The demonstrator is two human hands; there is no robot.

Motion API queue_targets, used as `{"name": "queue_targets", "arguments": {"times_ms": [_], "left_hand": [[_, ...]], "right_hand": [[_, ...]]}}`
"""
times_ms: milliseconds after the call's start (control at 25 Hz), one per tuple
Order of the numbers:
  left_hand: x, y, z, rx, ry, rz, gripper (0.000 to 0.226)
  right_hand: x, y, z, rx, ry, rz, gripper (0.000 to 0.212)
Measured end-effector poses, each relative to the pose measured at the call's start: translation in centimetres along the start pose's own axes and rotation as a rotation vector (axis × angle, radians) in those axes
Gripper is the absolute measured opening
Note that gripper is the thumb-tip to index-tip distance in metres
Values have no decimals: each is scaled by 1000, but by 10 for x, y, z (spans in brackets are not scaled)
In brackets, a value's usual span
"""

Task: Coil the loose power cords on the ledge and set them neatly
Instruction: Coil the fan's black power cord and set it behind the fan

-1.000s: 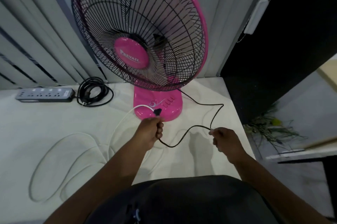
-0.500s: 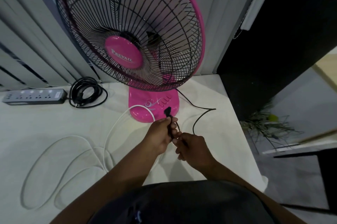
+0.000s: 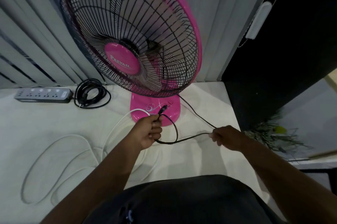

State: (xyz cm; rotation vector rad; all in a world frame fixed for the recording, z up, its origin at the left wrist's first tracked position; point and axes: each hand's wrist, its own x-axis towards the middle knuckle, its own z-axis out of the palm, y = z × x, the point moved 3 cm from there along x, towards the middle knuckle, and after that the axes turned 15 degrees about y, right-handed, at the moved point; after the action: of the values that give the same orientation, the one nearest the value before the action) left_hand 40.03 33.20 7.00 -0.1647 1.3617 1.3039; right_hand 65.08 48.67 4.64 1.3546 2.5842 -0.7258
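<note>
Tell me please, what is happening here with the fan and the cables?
A person is coiling the fan's black cord. The left hand grips the plug end with one loop made; the right hand pinches the cord further along, stretched out to the side. The cord runs back to the pink fan. A white cord lies loose on the ledge. Another black cord is already coiled beside the power strip.
</note>
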Motion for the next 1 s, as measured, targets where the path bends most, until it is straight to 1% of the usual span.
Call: {"name": "queue_targets", "arguments": {"times_ms": [40,120,200,280,320,360,400,440,480,520,600,680,720,800,880,920,1000], "left_hand": [[2,-1,3,12,5,2,29],[7,-8,13,41,21,-3,29],[14,-16,26,77,45,-9,29],[22,-22,40,111,85,-8,29],[27,-23,47,123,108,-7,29],[31,-25,54,131,130,-8,29],[36,-25,61,135,152,-7,30],[40,-25,66,134,172,-2,30],[44,-24,71,125,186,7,29],[49,-24,77,113,193,19,27],[53,-21,85,92,196,56,22],[58,-17,91,138,226,101,21],[62,-14,93,165,247,121,23],[67,-8,95,138,275,130,29],[72,-1,98,5,265,92,35],[73,3,100,-56,252,64,37],[74,8,106,-115,228,12,39]], "right_hand": [[7,-3,-5,110,75,39,27],[19,-14,-13,256,266,118,36],[27,-29,-14,374,372,186,38],[35,-46,-12,488,406,236,34],[39,-53,-11,598,405,278,28],[42,-61,-9,743,384,328,22],[44,-69,-8,874,347,369,21],[45,-74,-6,944,321,364,25],[46,-77,-4,948,315,303,29],[47,-79,-3,901,324,215,32],[43,-82,-1,873,348,85,31],[43,-77,7,921,398,38,21],[44,-73,11,880,431,10,16],[45,-63,17,685,485,-118,14],[44,-50,23,495,525,-338,14],[44,-44,27,387,531,-425,18],[43,-34,37,258,551,-490,24]]}}
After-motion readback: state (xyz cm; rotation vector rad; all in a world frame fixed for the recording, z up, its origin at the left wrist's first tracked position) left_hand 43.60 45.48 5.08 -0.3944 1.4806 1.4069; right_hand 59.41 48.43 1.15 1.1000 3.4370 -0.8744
